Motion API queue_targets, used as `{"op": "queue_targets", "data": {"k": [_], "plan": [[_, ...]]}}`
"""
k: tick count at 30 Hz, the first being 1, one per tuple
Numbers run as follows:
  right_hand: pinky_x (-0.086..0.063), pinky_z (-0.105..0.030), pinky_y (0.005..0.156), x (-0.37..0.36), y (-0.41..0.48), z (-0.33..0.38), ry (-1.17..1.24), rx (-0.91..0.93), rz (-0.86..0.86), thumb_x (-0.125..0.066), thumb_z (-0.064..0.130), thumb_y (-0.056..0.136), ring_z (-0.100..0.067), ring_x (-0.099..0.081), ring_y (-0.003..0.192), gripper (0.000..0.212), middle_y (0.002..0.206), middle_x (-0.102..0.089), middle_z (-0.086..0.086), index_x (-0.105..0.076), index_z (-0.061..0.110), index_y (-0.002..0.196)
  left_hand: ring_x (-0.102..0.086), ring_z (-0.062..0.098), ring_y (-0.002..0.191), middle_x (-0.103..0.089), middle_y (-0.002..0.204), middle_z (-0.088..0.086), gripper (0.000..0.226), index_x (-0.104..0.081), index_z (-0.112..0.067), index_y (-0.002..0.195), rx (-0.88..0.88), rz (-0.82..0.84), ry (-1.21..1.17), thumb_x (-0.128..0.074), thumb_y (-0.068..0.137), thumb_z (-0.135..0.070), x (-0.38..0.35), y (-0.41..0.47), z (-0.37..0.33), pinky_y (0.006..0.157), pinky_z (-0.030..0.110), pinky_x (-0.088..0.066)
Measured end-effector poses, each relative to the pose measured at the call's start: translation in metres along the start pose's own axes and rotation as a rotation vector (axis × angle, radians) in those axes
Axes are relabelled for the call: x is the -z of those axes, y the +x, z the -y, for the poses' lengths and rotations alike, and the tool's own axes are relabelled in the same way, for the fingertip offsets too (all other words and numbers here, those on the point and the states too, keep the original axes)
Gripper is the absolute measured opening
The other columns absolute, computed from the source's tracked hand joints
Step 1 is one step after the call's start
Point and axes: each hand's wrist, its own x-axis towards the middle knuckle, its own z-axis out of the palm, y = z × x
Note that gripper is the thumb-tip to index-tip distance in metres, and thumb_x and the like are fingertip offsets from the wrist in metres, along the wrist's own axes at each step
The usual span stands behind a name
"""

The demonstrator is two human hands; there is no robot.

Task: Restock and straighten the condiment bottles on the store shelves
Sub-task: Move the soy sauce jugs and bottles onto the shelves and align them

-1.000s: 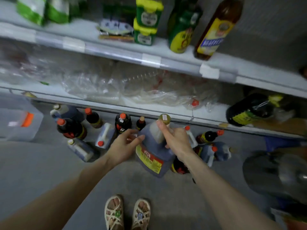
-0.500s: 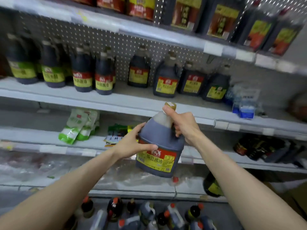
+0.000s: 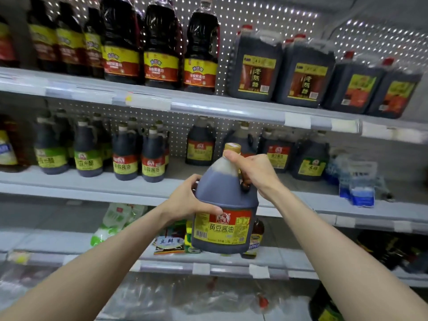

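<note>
— Where is the soy sauce jug (image 3: 222, 195)?
— In the air, upright, in front of the middle shelf (image 3: 81, 186) and clear of it. Its tan cap (image 3: 232, 148) reaches the level of the bottles standing there, and its red and yellow label faces the camera.
— And the hands?
— Both grip it. The right hand (image 3: 257, 172) is curled tightly round the handle just under the cap. The left hand (image 3: 185, 200) is spread wide against the jug's left side, thumb laid across the top of the label, fingers wrapped behind out of sight.
— What stands round it?
— On the middle shelf, a row of smaller dark bottles (image 3: 139, 156) to the left and squat dark jugs (image 3: 278, 154) behind and to the right. The upper shelf (image 3: 208, 107) carries tall dark bottles (image 3: 161, 42) and square jugs (image 3: 254, 63). Below, green packets (image 3: 115, 218) lie on a lower shelf
</note>
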Motion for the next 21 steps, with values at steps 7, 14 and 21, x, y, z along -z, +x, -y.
{"op": "queue_targets", "data": {"k": [7, 14, 21], "plan": [[-0.031, -0.027, 0.053, -0.012, 0.093, -0.025, -0.04, -0.001, 0.041, -0.078, 0.051, 0.071, -0.011, -0.043, 0.051, 0.05, 0.043, -0.046, 0.012, -0.047, 0.019, 0.047, -0.062, 0.004, 0.097, -0.062, 0.107, -0.011, 0.082, -0.05, -0.024, 0.116, -0.001, -0.123, 0.029, -0.095, 0.048, -0.025, 0.018, 0.086, 0.025, 0.073, 0.021, -0.054], [-0.048, -0.031, 0.063, -0.041, 0.172, -0.048, -0.077, -0.009, 0.064, -0.084, 0.045, 0.067, -0.014, -0.063, 0.077, 0.034, 0.077, -0.068, 0.004, -0.064, 0.018, 0.074, -0.058, 0.001, 0.096, -0.058, 0.103, -0.016, 0.079, -0.047, -0.027, 0.115, 0.017, -0.204, 0.041, -0.094, 0.052, -0.021, 0.04, 0.155, 0.055, 0.068, 0.017, -0.05], [-0.053, -0.026, 0.073, -0.066, 0.221, -0.065, -0.018, -0.069, 0.071, -0.085, 0.041, 0.067, -0.009, -0.066, 0.083, 0.042, 0.085, -0.072, 0.007, -0.072, 0.015, 0.096, -0.059, 0.016, 0.107, -0.059, 0.118, -0.004, 0.102, -0.044, -0.016, 0.134, 0.08, -0.229, 0.043, -0.096, 0.047, -0.025, 0.059, 0.2, 0.082, 0.085, 0.034, -0.056]]}}
